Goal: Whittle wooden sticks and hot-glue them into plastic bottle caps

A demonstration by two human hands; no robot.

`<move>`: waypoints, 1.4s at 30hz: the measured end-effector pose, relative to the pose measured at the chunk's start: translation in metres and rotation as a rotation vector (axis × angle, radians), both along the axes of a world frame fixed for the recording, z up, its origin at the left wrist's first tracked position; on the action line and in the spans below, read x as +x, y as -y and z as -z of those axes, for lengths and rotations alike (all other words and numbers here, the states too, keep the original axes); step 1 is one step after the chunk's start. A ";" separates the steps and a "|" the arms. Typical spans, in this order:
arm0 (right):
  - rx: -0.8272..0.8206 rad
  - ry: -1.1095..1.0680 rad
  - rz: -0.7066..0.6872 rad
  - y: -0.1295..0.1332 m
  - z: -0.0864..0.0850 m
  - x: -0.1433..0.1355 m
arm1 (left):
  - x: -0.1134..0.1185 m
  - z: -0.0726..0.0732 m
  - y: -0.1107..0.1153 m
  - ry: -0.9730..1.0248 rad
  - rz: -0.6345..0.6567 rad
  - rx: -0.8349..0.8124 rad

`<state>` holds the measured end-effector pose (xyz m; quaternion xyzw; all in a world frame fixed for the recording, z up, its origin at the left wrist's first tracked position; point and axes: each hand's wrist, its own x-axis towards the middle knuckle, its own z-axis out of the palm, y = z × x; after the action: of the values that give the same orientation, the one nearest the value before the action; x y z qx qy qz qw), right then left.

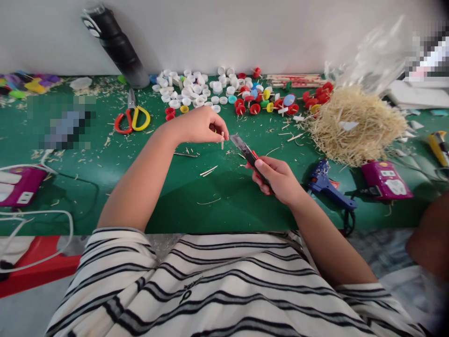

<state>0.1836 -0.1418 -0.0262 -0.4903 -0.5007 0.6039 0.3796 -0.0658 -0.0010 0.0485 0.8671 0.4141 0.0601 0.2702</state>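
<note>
The green tabletop [224,210], glossy and strewn with pale slivers, ran back to a plain greyish-white wall [245,32]. White caps [196,89] crowded near the middle of its back edge; a heap of straw-coloured shavings [358,124] sat to the right, with a blue glue gun [328,185] nearer the front edge. About midway between those edges, the left hand [205,125] pinched a short, slim, pale stick [222,142] upright between thumb and fingers. The right hand [275,178] had its fingers wrapped around a black-and-red utility knife [247,153], its grey blade slanting up beside the left fingertips.
</note>
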 end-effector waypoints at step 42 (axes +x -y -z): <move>0.593 1.089 -0.017 0.005 -0.006 -0.004 | 0.020 0.008 0.016 -0.254 -0.048 0.026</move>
<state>0.1799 -0.1467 -0.0205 -0.5977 -0.7731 0.1051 0.1847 -0.0463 -0.0171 0.0406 0.8610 0.4649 -0.0381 0.2027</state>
